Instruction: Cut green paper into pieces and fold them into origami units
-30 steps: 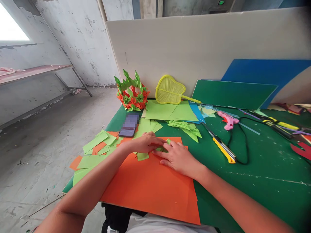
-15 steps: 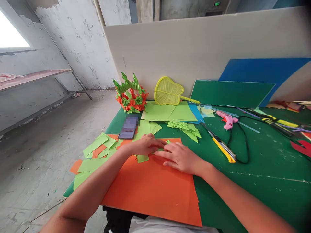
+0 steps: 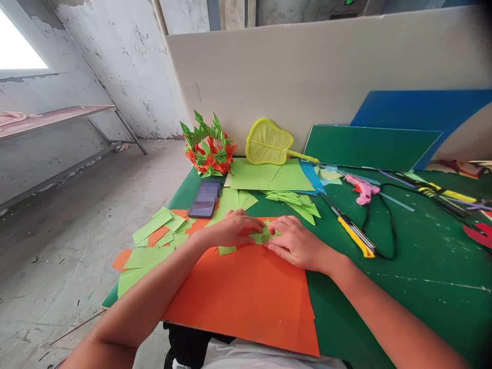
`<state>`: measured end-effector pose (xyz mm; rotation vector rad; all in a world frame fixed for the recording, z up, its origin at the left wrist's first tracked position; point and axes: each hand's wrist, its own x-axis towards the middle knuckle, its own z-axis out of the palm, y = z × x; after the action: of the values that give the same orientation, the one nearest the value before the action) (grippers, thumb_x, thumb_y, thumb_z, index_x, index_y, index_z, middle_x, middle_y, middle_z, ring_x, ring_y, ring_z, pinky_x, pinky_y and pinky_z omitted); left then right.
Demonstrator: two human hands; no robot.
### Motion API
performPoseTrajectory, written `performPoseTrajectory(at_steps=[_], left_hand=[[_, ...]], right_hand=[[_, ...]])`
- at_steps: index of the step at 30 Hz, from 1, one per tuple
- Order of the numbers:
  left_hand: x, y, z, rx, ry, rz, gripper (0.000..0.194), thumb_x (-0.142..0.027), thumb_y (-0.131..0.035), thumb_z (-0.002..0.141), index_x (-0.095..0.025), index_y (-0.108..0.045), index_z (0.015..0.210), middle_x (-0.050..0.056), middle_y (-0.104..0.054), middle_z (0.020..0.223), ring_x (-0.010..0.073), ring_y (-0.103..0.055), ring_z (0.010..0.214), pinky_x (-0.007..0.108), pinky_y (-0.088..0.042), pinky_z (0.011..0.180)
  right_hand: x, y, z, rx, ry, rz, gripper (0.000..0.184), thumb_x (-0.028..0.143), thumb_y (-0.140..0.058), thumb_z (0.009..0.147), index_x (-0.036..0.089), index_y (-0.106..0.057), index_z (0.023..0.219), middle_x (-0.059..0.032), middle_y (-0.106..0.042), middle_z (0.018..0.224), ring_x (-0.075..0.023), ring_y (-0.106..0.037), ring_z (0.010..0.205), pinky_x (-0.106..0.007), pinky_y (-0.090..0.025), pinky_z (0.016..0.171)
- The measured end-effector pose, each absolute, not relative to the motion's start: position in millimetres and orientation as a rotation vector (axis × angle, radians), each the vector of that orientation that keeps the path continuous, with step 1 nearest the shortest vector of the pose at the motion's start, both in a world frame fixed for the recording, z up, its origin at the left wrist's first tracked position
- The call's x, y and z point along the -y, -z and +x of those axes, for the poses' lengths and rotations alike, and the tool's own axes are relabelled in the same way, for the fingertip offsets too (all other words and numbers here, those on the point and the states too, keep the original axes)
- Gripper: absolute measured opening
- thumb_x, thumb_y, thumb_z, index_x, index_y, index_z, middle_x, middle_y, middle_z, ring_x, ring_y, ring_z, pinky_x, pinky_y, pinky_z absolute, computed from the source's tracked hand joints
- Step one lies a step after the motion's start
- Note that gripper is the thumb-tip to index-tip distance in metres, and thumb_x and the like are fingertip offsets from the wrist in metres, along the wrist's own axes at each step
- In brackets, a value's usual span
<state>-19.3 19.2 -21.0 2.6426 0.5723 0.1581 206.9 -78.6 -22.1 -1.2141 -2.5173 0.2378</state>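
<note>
Between my hands is a small piece of light-green paper (image 3: 264,236), partly covered by fingers and lying over the far part of an orange paper sheet (image 3: 246,297). My left hand (image 3: 239,228) holds its left side with bent fingers. On its right side my right hand (image 3: 295,241) grips it, fingers curled and thumb nearer me. Another green scrap (image 3: 226,250) sticks out beneath my left hand. Just beyond lies a fanned pile of folded green paper pieces (image 3: 294,202).
A green and orange folded-paper crown (image 3: 209,148) stands at the back left, a phone (image 3: 204,199) before it. Behind are larger green sheets (image 3: 269,177) and a yellow fan (image 3: 269,142). Rightward lie a utility knife (image 3: 355,234) and pink glue gun (image 3: 362,189). Green scraps (image 3: 148,256) cover the left.
My hands have moved apart slightly, my right hand a little to the right. More of the green paper now shows between them.
</note>
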Motion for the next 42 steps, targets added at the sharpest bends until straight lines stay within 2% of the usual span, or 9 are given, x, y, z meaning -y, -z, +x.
performPoseTrajectory(at_steps=[2, 6, 10, 16, 20, 30, 33, 37, 42], left_hand=[[-18, 19, -19, -0.578, -0.153, 2.652, 0.028, -0.034, -0.059, 0.087, -0.033, -0.062, 0.114, -0.004, -0.061, 0.127, 0.0213, -0.050, 0.110, 0.034, -0.031, 0.096], [-13, 20, -15, -0.595, -0.186, 2.660, 0.023, -0.033, -0.060, 0.087, -0.030, -0.064, 0.110, -0.002, -0.061, 0.127, 0.0210, -0.051, 0.108, 0.034, -0.031, 0.094], [-7, 29, -4, -0.703, -0.332, 2.669, 0.016, -0.036, -0.059, 0.089, -0.023, -0.066, 0.095, 0.002, -0.066, 0.115, 0.0212, -0.053, 0.103, 0.036, -0.034, 0.091], [2, 44, 14, -0.683, -0.443, 2.690, 0.018, -0.034, -0.062, 0.088, -0.016, -0.061, 0.083, 0.006, -0.064, 0.096, 0.0193, -0.057, 0.090, 0.031, -0.042, 0.082], [12, 44, 20, -0.829, -0.389, 2.698, 0.023, -0.038, -0.059, 0.090, -0.017, -0.057, 0.082, 0.004, -0.057, 0.087, 0.0178, -0.056, 0.082, 0.028, -0.044, 0.071], [22, 44, 32, -1.013, -0.331, 2.713, 0.025, -0.040, -0.063, 0.087, -0.018, -0.051, 0.081, 0.005, -0.049, 0.090, 0.0150, -0.051, 0.065, 0.029, -0.041, 0.056], [19, 48, 28, -0.953, -0.399, 2.679, 0.026, -0.042, -0.062, 0.087, -0.018, -0.051, 0.085, 0.005, -0.048, 0.095, 0.0143, -0.052, 0.069, 0.028, -0.043, 0.060], [15, 52, 25, -0.869, -0.466, 2.617, 0.028, -0.042, -0.065, 0.084, -0.018, -0.052, 0.092, 0.005, -0.048, 0.101, 0.0154, -0.054, 0.076, 0.028, -0.047, 0.068], [18, 53, 26, -0.895, -0.441, 2.583, 0.027, -0.034, -0.068, 0.079, -0.019, -0.053, 0.095, 0.007, -0.048, 0.107, 0.0180, -0.057, 0.081, 0.032, -0.049, 0.072]], right_hand=[[79, 18, 213, 2.463, -0.286, -1.206, 0.030, 0.030, -0.048, 0.095, 0.023, -0.071, 0.077, -0.0063, -0.058, 0.106, -0.0231, -0.050, 0.104, -0.041, -0.036, 0.093], [77, 16, 230, 2.256, -0.500, -1.236, 0.026, 0.030, -0.043, 0.098, 0.024, -0.067, 0.095, -0.0047, -0.060, 0.095, -0.0183, -0.054, 0.091, -0.031, -0.042, 0.079], [72, 24, 235, 2.144, -0.558, -1.461, 0.011, 0.026, -0.052, 0.093, 0.023, -0.057, 0.084, -0.0003, -0.060, 0.080, -0.0158, -0.053, 0.073, -0.027, -0.039, 0.062], [67, 37, 228, 2.238, -0.628, -1.500, 0.011, 0.018, -0.054, 0.088, 0.022, -0.053, 0.078, 0.0000, -0.060, 0.079, -0.0164, -0.054, 0.077, -0.026, -0.037, 0.062], [66, 38, 228, 2.268, -0.639, -1.462, 0.014, 0.018, -0.053, 0.087, 0.021, -0.050, 0.074, -0.0008, -0.059, 0.076, -0.0172, -0.054, 0.077, -0.027, -0.037, 0.062], [65, 36, 227, 2.257, -0.709, -1.455, 0.012, 0.022, -0.055, 0.087, 0.021, -0.051, 0.076, 0.0000, -0.058, 0.076, -0.0157, -0.053, 0.071, -0.026, -0.036, 0.057], [69, 33, 226, 2.192, -0.682, -1.560, 0.008, 0.025, -0.057, 0.086, 0.022, -0.050, 0.084, 0.0012, -0.056, 0.078, -0.0148, -0.051, 0.068, -0.025, -0.035, 0.054], [74, 30, 230, 2.140, -0.688, -1.639, 0.018, 0.031, -0.062, 0.082, 0.024, -0.049, 0.092, 0.0015, -0.055, 0.081, -0.0150, -0.051, 0.069, -0.024, -0.036, 0.054], [74, 31, 236, 2.184, -0.742, -1.654, 0.016, 0.035, -0.062, 0.082, 0.024, -0.051, 0.088, 0.0023, -0.053, 0.076, -0.0141, -0.049, 0.063, -0.024, -0.034, 0.051]])
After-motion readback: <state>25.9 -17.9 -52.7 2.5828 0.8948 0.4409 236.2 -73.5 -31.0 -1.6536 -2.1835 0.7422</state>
